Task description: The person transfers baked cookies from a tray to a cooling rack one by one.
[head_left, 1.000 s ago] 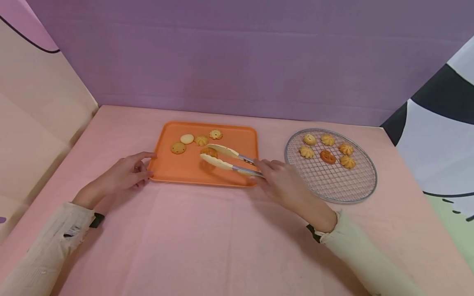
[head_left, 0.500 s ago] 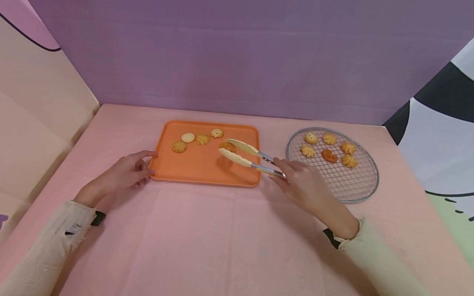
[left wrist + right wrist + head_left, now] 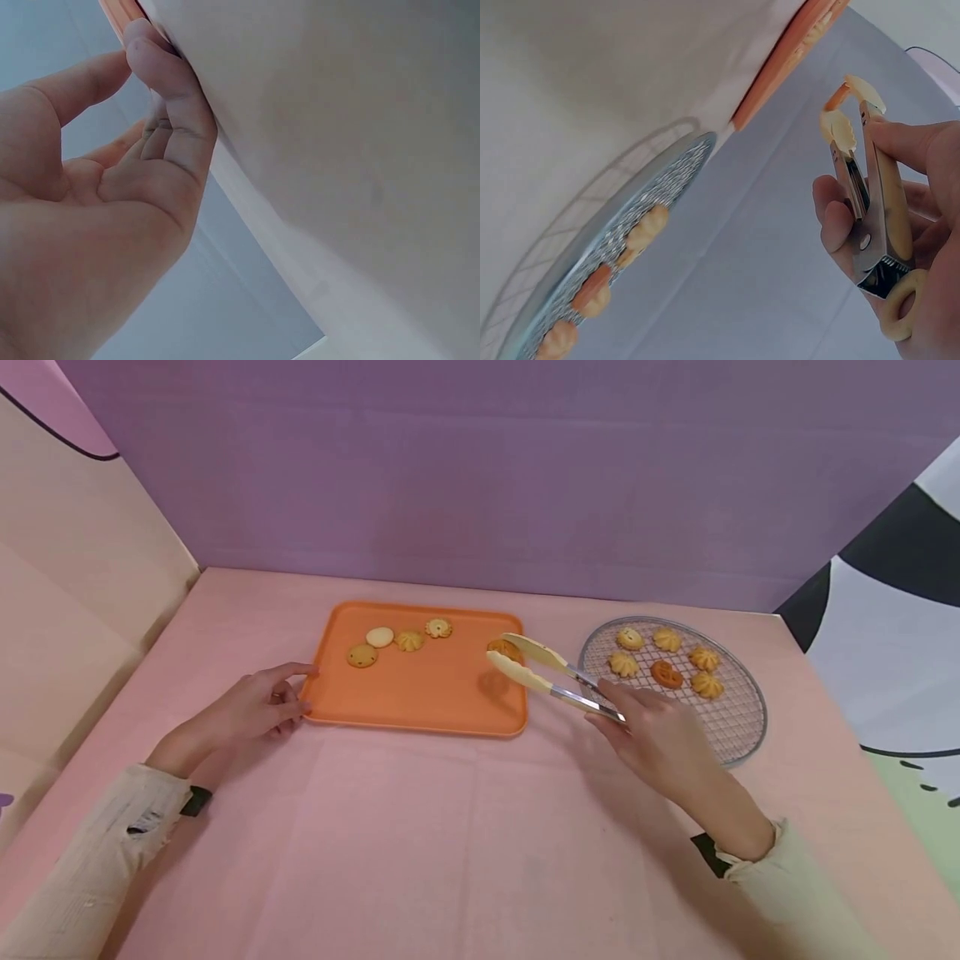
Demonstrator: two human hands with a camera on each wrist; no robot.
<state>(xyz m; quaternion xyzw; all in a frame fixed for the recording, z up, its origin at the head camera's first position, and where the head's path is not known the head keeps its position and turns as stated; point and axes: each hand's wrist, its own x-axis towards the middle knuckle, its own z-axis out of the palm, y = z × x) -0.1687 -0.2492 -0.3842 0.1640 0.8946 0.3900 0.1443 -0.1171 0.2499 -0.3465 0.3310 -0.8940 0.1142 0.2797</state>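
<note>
My left hand (image 3: pixel 251 706) holds the left edge of an orange tray (image 3: pixel 420 697), its index finger and thumb at the rim. My right hand (image 3: pixel 667 739) grips tongs (image 3: pixel 522 676) with cream tips and metal arms. Pinched between the tips is a brown pretzel-shaped cookie (image 3: pixel 504 650), raised above the tray's right side; the tips partly cover it. In the right wrist view the cookie (image 3: pixel 838 97) bridges the two tong tips. Still on the tray lie a speckled round cookie (image 3: pixel 362 656), a pale oval cookie (image 3: pixel 380 637), a swirled cookie (image 3: pixel 409 641) and a ring-shaped cookie (image 3: pixel 438 627).
A round wire rack (image 3: pixel 727 718) with a grey rim stands right of the tray. It bears several swirled cookies (image 3: pixel 707 685) and a pretzel-shaped cookie (image 3: pixel 667 674). Pink cloth (image 3: pixel 420 843) covers the table; a purple wall (image 3: pixel 480 502) rises behind.
My right hand has moved right with the tongs, carrying the pretzel-shaped cookie from the tray's middle to above its right edge. My left hand stays at the tray's left rim.
</note>
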